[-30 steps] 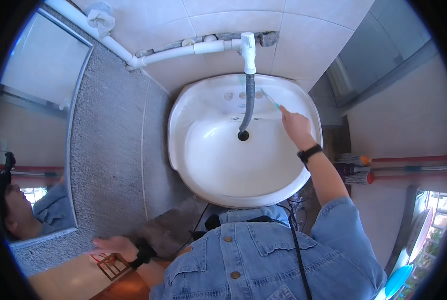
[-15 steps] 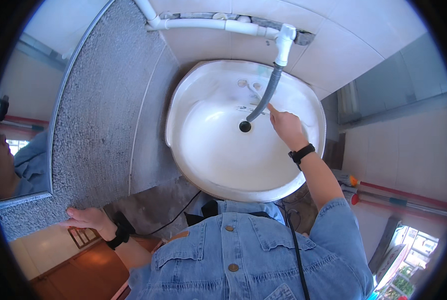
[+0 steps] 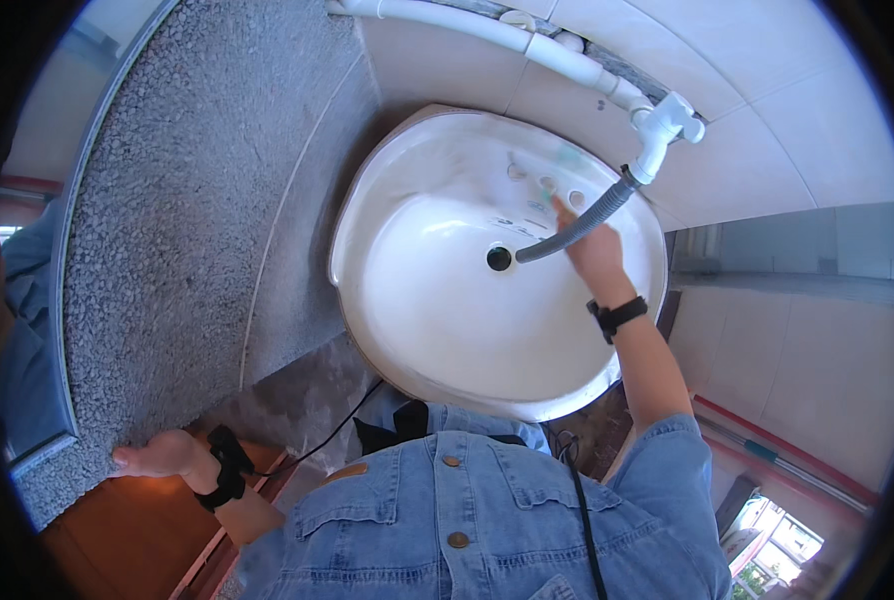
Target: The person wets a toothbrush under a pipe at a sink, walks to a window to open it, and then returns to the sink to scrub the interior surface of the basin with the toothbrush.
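A white washbasin [image 3: 437, 320] with a dark round drain hole [image 3: 499, 258] lies in front of me. My right hand [image 3: 597, 262] is over its right side, a finger stretched toward the round holes at the basin's back. The hand is slightly blurred and partly hidden by a grey corrugated hose [image 3: 592, 217] crossing in front of it. Whether hand and hose touch, I cannot tell. The hose hangs from a white pipe fitting [image 3: 659, 135], its free end beside the drain. At the lower left my left hand [image 3: 159, 456] is open and holds nothing, near the rough grey wall.
A white pipe [image 3: 487, 28] runs along the tiled wall behind the basin. A mirror [image 3: 32, 340] hangs on the grey wall at left. Red and silver poles [image 3: 787, 460] lie at right. A black cable [image 3: 589, 540] runs down my denim shirt.
My right hand has moved from beside the hose to behind it, its finger nearer the basin's back holes. My view has turned, so the pipe fitting appears farther right. My left hand stays open.
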Demonstrator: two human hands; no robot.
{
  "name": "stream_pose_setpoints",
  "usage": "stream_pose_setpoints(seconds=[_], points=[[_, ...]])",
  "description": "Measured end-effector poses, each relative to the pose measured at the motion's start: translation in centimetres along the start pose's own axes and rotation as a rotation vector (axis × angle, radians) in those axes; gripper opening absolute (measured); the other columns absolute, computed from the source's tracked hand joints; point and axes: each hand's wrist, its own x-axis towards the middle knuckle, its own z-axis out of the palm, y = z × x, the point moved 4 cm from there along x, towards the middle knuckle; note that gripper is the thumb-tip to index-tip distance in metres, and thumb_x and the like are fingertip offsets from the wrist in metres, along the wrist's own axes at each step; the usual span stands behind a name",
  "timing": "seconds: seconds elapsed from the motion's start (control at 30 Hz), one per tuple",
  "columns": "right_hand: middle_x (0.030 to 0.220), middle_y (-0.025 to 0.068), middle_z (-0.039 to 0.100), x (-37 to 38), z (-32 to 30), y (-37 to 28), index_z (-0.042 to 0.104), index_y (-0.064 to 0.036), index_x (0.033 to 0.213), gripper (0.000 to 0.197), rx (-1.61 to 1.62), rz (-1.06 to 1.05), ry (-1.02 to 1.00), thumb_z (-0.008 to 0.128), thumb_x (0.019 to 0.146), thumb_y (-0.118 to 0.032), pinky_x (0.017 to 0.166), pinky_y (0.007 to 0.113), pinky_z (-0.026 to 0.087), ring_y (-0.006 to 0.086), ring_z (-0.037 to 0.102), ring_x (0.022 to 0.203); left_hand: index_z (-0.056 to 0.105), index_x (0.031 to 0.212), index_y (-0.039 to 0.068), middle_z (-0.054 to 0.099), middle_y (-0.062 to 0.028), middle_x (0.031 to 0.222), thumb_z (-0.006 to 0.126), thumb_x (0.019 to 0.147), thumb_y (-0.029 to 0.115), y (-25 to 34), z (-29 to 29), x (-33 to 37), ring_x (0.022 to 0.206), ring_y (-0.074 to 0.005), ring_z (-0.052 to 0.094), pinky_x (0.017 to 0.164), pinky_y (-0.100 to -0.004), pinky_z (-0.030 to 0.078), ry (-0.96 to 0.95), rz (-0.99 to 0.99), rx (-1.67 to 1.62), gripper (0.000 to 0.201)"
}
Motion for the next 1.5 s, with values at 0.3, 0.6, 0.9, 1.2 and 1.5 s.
stream_pose_setpoints(seconds=[0.3,0.6,0.9,1.2,1.5], points=[[0.063,0.0139,0.059,-2.2,-0.4,0.2,0.056,-0.0231,0.114,0.029,-0.001,0.119,-0.077,0.049,0.086,-0.023,0.051,0.041,0.047,0.0313,0.059,0.058,0.025,0.125,-0.01,0.032,-0.0215,0.126,0.028,0.094,0.037,0.3,0.5,-0.5,0.111,-0.0274,0.037,0.098,-0.0386,0.029,-0.002,-0.131,-0.028,0.056],[0.063,0.0122,0.061,-3.4,-2.3,2.2,0.061,-0.0246,0.109,0.026,-0.12,0.287,-0.034,0.049,0.085,-0.029,0.053,0.043,0.047,0.0303,0.06,0.059,0.029,0.123,-0.008,0.036,-0.0193,0.122,0.025,0.095,0.033,-1.0,-1.2,-0.4,0.108,-0.0278,0.038,0.096,-0.0383,0.031,-0.062,0.043,0.154,0.05],[0.073,0.0164,0.062,-1.9,-0.6,2.0,0.052,-0.0297,0.118,0.033,0.083,0.231,-0.07,0.045,0.087,-0.029,0.06,0.044,0.048,0.0326,0.061,0.069,0.027,0.123,-0.009,0.036,-0.0192,0.123,0.024,0.095,0.028,-0.3,-0.2,0.1,0.108,-0.0272,0.039,0.095,-0.0367,0.033,-0.033,0.074,0.087,0.046],[0.072,0.0165,0.062,-6.0,-0.2,-1.4,0.053,-0.0238,0.119,0.033,0.024,0.402,-0.127,0.044,0.087,-0.029,0.059,0.046,0.048,0.0334,0.061,0.064,0.022,0.128,-0.008,0.032,-0.0185,0.129,0.025,0.095,0.028,-3.4,-2.0,-1.8,0.109,-0.0257,0.041,0.095,-0.0344,0.036,-0.062,-0.091,0.063,0.048],[0.066,0.0131,0.062,-3.4,1.0,-4.6,0.045,-0.0278,0.126,0.038,-0.174,0.163,-0.217,0.043,0.088,-0.029,0.056,0.043,0.05,0.0301,0.062,0.061,0.01,0.137,0.003,0.027,-0.0177,0.133,0.032,0.092,0.031,-2.4,-0.8,-1.4,0.113,-0.0274,0.04,0.096,-0.0379,0.037,-0.013,-0.14,-0.233,0.057]])
